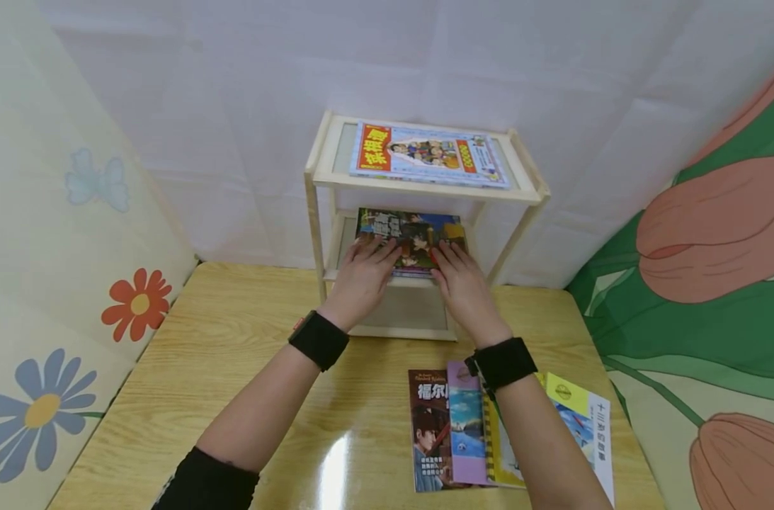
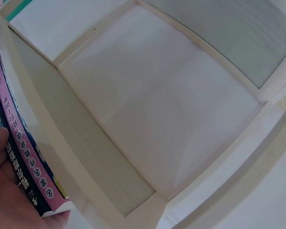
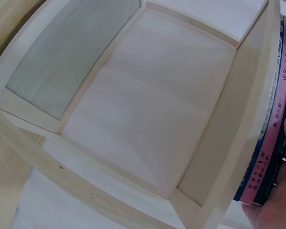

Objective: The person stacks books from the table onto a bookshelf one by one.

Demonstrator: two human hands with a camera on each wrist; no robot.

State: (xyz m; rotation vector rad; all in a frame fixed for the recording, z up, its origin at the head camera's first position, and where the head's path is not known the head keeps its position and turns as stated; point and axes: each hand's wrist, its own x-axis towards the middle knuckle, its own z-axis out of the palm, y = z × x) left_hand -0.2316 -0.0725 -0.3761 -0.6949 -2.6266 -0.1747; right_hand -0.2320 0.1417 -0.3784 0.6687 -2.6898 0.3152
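Observation:
A small stack of books (image 1: 415,223) lies on the middle shelf of a pale wooden rack (image 1: 387,188), its top cover dark with cartoon figures. My left hand (image 1: 361,275) rests on the left part of that cover, fingers extended. On the right part lies my right hand (image 1: 468,283), its fingers also stretched forward. In the left wrist view, a pink spine (image 2: 26,152) and a dark one face outward, with the left thumb touching the dark spine. The right wrist view has the right thumb against the front edge of the same stack (image 3: 271,129).
A blue comic book (image 1: 431,154) lies on the top shelf. Several overlapping books, including a brown one (image 1: 430,425) and a yellow-and-white one (image 1: 581,418), lie on the wooden table (image 1: 234,354) at front right, partly under the right forearm. White cloth (image 1: 246,106) hangs behind the rack.

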